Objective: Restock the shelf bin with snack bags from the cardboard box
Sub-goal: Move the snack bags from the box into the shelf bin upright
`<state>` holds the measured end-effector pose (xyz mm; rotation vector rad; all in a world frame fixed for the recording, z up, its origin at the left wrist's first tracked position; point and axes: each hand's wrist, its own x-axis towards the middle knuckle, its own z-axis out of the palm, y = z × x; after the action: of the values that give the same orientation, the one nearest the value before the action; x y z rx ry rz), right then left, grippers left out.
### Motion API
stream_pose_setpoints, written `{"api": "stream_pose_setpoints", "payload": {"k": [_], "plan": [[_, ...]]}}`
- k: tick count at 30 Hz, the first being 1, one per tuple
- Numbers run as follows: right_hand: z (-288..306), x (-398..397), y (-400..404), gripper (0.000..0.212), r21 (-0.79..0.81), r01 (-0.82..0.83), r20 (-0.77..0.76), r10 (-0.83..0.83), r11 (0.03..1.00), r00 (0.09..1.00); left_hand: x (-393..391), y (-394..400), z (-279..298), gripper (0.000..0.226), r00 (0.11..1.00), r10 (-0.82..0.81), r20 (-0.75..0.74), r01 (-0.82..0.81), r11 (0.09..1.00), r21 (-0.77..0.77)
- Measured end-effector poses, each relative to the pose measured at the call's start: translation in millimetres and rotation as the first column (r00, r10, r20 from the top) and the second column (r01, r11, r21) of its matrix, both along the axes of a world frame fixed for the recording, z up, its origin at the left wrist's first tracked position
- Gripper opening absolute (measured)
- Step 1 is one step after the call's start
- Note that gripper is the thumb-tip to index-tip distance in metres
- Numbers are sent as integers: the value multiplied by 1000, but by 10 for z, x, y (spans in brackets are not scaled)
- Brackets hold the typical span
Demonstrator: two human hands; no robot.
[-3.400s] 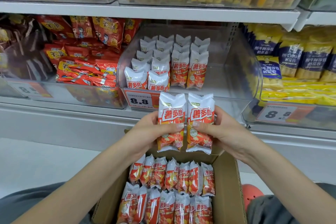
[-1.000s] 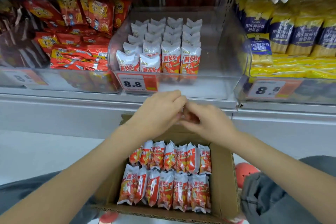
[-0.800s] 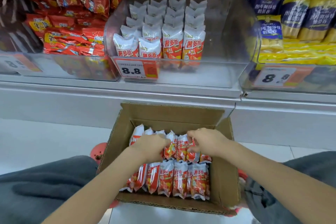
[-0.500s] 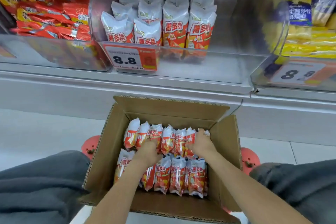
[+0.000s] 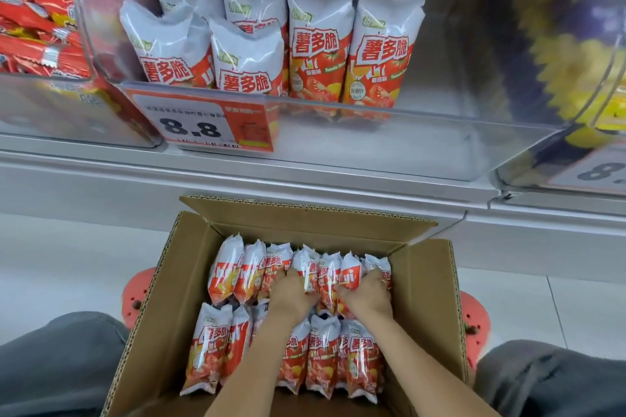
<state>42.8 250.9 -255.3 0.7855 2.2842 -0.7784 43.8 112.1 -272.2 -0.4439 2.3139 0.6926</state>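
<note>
An open cardboard box [image 5: 430,308] sits on the floor between my knees, holding two rows of red-and-white snack bags [image 5: 233,274]. Both hands reach into the far row. My left hand [image 5: 288,294] has its fingers dug down between bags near the row's middle, curled round them. My right hand [image 5: 367,294] grips bags at the row's right end. Above, the clear shelf bin [image 5: 440,132] holds several upright bags of the same snack [image 5: 316,47] in its left half; its right half is bare.
A price tag reading 8.8 [image 5: 200,125] hangs on the bin's front. Red snack packs [image 5: 37,20] fill the bin to the left, yellow packs [image 5: 576,54] the one to the right. My grey-trousered knees [image 5: 50,362] and red shoes [image 5: 474,318] flank the box.
Earlier I held two bags up before the shelf. Since then both hands have dropped into the box and pushed their fingers down among the far row's bags; my view has tilted downward.
</note>
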Motion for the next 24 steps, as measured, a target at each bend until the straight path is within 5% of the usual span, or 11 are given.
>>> {"api": "stream_pose_setpoints", "payload": {"k": [5, 8, 16, 19, 22, 24], "plan": [[-22, 77, -40, 77, 95, -48, 0, 48, 994, 999, -84, 59, -48, 81, 997, 79, 5, -78, 995, -63], [-10, 77, -30, 72, 63, 4, -15, -3, 998, 1000, -93, 117, -52, 63, 986, 165, -34, -166, 985, -37], [183, 120, 28, 51, -306, 16, -52, -34, 952, 998, -82, 61, 153, 43, 937, 347, 38, -346, 912, 221], [382, 55, 108, 53, -507, 50, 50, -29, 861, 998, -99, -129, 388, 30, 850, 481, 215, -526, 758, 386], [693, -38, 172, 54, -760, 221, 229, -67, 611, 971, -95, -385, 745, 17, 743, 428, 515, -669, 483, 564], [945, -70, 200, 43, -876, 225, 253, 11, 427, 967, -85, -540, 968, 9, 749, 375, 546, -661, 377, 649]]}}
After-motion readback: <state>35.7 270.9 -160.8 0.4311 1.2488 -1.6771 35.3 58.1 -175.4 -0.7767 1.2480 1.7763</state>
